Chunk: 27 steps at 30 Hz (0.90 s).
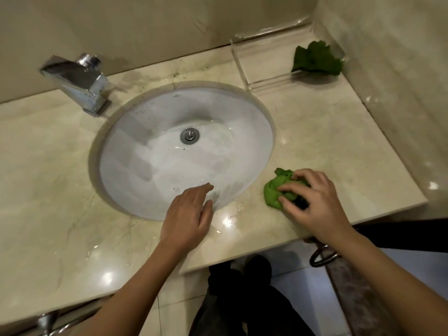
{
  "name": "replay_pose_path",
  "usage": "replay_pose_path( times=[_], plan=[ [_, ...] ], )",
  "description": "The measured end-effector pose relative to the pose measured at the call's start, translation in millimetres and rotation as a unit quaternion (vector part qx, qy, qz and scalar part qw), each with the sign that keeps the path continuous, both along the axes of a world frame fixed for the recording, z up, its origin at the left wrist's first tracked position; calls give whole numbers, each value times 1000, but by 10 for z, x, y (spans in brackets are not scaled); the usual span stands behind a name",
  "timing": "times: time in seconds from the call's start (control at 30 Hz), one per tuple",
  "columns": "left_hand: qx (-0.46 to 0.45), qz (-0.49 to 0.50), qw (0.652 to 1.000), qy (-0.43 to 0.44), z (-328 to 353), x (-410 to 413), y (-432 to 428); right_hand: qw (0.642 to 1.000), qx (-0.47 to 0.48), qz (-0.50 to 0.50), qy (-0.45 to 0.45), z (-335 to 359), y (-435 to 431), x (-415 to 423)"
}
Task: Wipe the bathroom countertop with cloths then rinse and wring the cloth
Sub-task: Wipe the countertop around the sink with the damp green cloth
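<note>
Right hand: the right hand sits on top of the bunched green cloth, fingers curled down and pinching into the wad; looks like a grab-and-press hold, not a flat palm
Left hand: the left hand is empty, fingers loosely spread and pointing toward the sink; it hangs over the near rim, and I can't tell if it actually touches
Cloth: on the surface just right of the basin, near the front edge; balled up pretty tight
Second cloth: a darker green cloth is parked way off in the far right corner, next to a clear acrylic tray; well apart from both hands
Wet spots: shiny puddles on the near strip of surface in front of the sink and to the near left; dark grime at the far side behind the basin, right of the tap
Step in hand: my guess is wiping the right side of the surface — rinsing not started, no water running that I can see
How to do it well: I'd open the wad out so more fabric lies flat; press with the palm and sweep toward the basin so the water drops in rather than off the front edge; overlap the passes; the free hand could brace on the rim
Watch out: a tight ball just smears — and the far grime probably needs firmer rubbing
</note>
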<state>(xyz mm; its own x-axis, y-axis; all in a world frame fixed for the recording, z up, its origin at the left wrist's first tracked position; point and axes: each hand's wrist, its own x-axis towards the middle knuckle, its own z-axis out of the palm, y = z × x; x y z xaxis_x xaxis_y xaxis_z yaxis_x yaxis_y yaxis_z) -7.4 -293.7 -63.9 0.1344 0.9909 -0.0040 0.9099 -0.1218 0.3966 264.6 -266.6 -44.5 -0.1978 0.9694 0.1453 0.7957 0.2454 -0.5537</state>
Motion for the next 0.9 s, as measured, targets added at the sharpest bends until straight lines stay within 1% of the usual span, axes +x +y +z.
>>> replay_pose_path(
  times=[0.1,0.2,0.33,0.43,0.53,0.6,0.7,0.77,0.9],
  plan=[
    [2,-4,1000,-4,-25,-3,22,998,-18,27,-53,56,-77,80],
    [11,-10,1000,-13,-33,5,18,995,-10,38,-90,64,-127,160],
    [24,-13,999,-17,-25,-5,14,997,15,12,-78,29,15,40],
    [33,-16,999,-22,-3,-11,20,998,14,4,-61,-13,54,15],
    [42,27,998,-48,62,-66,98,998,23,-9,-56,30,75,-13],
    [61,40,996,-47,120,-173,228,999,39,-26,-24,167,134,-57],
    [95,41,994,-32,190,-419,526,995,35,-52,71,475,395,-235],
    [103,46,993,-24,215,-599,725,992,28,-43,119,627,653,-478],
    [113,40,993,-3,228,-939,1174,986,28,-40,160,653,1284,-1058]
  ],
)
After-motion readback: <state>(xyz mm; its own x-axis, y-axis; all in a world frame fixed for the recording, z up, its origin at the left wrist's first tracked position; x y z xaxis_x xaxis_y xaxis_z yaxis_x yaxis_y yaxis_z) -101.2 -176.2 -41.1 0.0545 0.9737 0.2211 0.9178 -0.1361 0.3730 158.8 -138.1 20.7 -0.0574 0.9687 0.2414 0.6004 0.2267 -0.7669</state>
